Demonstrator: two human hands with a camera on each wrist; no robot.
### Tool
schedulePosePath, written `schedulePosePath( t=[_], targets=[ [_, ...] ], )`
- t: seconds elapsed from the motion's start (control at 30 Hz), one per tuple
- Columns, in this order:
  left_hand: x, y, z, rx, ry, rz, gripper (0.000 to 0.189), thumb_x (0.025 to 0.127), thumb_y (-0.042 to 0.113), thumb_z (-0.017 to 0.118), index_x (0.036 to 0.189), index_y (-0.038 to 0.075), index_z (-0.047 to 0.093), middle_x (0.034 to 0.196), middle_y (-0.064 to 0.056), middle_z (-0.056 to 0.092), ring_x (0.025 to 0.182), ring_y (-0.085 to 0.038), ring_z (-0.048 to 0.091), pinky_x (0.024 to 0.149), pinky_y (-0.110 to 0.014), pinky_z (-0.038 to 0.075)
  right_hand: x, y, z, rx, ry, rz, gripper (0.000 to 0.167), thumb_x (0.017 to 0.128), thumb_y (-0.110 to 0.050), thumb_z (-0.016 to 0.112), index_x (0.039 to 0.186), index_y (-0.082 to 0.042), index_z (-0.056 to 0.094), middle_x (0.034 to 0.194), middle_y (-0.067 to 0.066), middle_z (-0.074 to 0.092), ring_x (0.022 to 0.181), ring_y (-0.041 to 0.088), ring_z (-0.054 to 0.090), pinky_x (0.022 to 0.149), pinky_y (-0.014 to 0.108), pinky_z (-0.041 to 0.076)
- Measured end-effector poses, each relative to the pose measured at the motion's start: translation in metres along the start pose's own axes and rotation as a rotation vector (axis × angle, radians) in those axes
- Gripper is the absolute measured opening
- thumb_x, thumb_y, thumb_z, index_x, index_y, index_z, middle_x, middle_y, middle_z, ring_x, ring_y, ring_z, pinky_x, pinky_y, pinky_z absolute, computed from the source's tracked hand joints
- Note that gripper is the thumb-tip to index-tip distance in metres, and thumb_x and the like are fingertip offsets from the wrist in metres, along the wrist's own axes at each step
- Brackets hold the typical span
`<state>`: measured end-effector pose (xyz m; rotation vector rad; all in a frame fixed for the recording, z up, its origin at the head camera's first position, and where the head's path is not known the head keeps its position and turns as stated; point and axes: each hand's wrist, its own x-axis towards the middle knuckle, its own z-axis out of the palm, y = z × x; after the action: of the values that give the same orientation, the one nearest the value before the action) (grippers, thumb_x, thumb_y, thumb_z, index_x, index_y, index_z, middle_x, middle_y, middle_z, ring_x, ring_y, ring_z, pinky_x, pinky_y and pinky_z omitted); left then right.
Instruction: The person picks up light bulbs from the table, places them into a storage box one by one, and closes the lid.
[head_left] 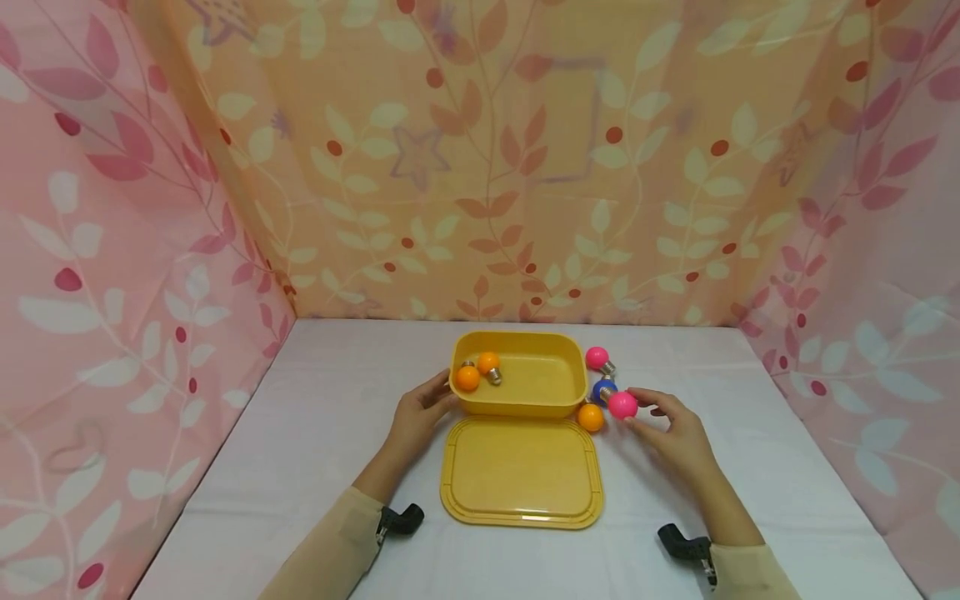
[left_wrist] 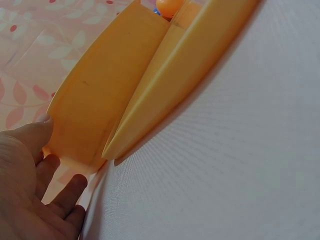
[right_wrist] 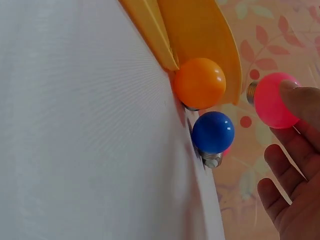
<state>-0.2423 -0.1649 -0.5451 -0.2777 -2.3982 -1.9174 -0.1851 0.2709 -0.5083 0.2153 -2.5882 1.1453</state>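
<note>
My right hand (head_left: 678, 433) pinches a pink light bulb (head_left: 622, 406) between thumb and fingers; in the right wrist view its metal base points left, over the table. Below that hand, an orange bulb (head_left: 590, 417) and a blue bulb (right_wrist: 213, 132) lie beside the box, with another pink bulb (head_left: 597, 358) behind them. The yellow plastic box (head_left: 551, 411) stands uncovered and holds two orange bulbs (head_left: 488, 362). At the box's left end, my left hand (head_left: 420, 415) touches the wall with relaxed fingers, thumb (left_wrist: 42, 131) near the rim.
A flat yellow lid (head_left: 521, 475) lies on the white tabletop (head_left: 322, 417) directly in front of the box. Floral cloth (head_left: 480, 167) stands up behind the table and along both sides. Each wrist wears a black camera mount (head_left: 684, 543).
</note>
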Motion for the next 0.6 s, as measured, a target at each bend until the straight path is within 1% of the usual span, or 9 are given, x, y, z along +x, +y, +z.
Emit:
schedulePosePath(
  t=[0.1,0.2,0.3,0.33,0.43,0.53,0.6],
  targets=[
    [0.000,0.001,0.000,0.001,-0.005,0.000,0.057,0.096,0.032,0.073,0.150,0.027,0.055,0.144,0.004,0.062,0.129,-0.018,0.061,0.106,-0.037,0.052,0.004,-0.004,-0.002,0.010,0.019,-0.022,0.047,0.089,-0.028,0.082,0.132,-0.015,0.068,0.122,0.004,0.069,0.108,0.017,0.057,0.091,0.026,0.048],
    [0.000,0.000,0.000,-0.002,-0.005,0.002,0.057,0.096,0.034,0.073,0.149,0.027,0.055,0.144,0.003,0.062,0.130,-0.019,0.061,0.107,-0.039,0.052,0.009,-0.007,-0.005,0.016,0.018,-0.026,0.048,0.089,-0.030,0.083,0.133,-0.016,0.068,0.122,0.003,0.069,0.108,0.012,0.056,0.091,0.020,0.047],
    [0.000,-0.001,0.000,0.000,0.001,-0.001,0.058,0.095,0.036,0.074,0.149,0.027,0.055,0.143,0.003,0.063,0.128,-0.017,0.062,0.107,-0.038,0.052,0.015,-0.012,-0.007,0.014,-0.004,-0.018,0.050,0.090,-0.035,0.081,0.134,-0.017,0.067,0.124,0.003,0.068,0.111,0.014,0.056,0.091,0.016,0.044],
    [0.000,0.000,0.001,0.001,0.005,-0.004,0.058,0.095,0.034,0.074,0.149,0.025,0.055,0.143,0.002,0.063,0.128,-0.017,0.062,0.107,-0.039,0.051,0.018,-0.016,-0.008,0.016,-0.013,-0.018,0.050,0.090,-0.036,0.081,0.134,-0.017,0.067,0.124,0.004,0.068,0.112,0.017,0.056,0.091,0.015,0.043],
    [-0.003,0.011,0.002,0.000,0.008,-0.019,0.057,0.097,0.027,0.073,0.150,0.021,0.054,0.144,-0.002,0.062,0.130,-0.021,0.061,0.109,-0.042,0.050,0.029,-0.025,-0.011,0.012,-0.041,-0.030,0.049,0.090,-0.036,0.080,0.134,-0.016,0.067,0.123,0.006,0.068,0.113,0.023,0.058,0.091,0.020,0.044],
    [-0.007,0.023,0.002,-0.006,0.000,-0.027,0.056,0.099,0.021,0.071,0.152,0.015,0.052,0.146,-0.007,0.060,0.132,-0.026,0.059,0.110,-0.047,0.048,0.041,-0.034,-0.015,-0.003,-0.069,-0.039,0.050,0.090,-0.037,0.081,0.133,-0.016,0.068,0.121,0.007,0.068,0.112,0.025,0.058,0.093,0.031,0.047],
    [-0.010,0.028,0.001,-0.006,-0.012,-0.025,0.057,0.099,0.021,0.070,0.152,0.014,0.051,0.147,-0.009,0.060,0.133,-0.026,0.059,0.111,-0.047,0.048,0.049,-0.038,-0.018,-0.017,-0.097,-0.029,0.052,0.089,-0.042,0.080,0.133,-0.017,0.067,0.121,0.007,0.067,0.113,0.025,0.058,0.094,0.040,0.048]
  ],
)
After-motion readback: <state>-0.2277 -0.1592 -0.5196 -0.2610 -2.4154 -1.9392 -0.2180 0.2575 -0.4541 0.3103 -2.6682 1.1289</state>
